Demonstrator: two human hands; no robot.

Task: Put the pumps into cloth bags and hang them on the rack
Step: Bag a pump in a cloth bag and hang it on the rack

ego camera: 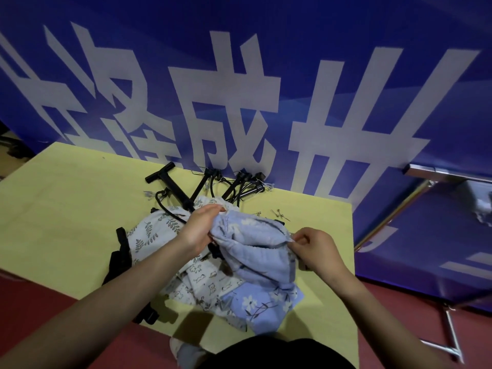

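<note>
Both hands hold a light-blue cloth bag with white flowers (255, 251) above the middle of the pale yellow bench (66, 209): the left hand (198, 230) has its grip closed on the bag's bunched far edge, and the right hand (316, 249) pinches the near-right edge between thumb and fingertips, so the mouth is stretched between them. Under it lie more bags in a loose heap — a white cloth bag printed with grey leaf sprigs (151, 233) toward the left and a white cloth bag with small animal drawings (205, 280) toward the near edge. A black hand pump with a T-shaped handle (170, 185) lies at the far side of the bench, its lower end reaching the heap, and a cluster of further black pumps with hoses (239, 182) lies against the far edge beside the blue banner with large white characters (266, 89). Black straps (119, 251) lie along the heap's left side. A chrome metal rack (426, 182) stands off the bench's right edge — on the red floor (40, 315).
</note>
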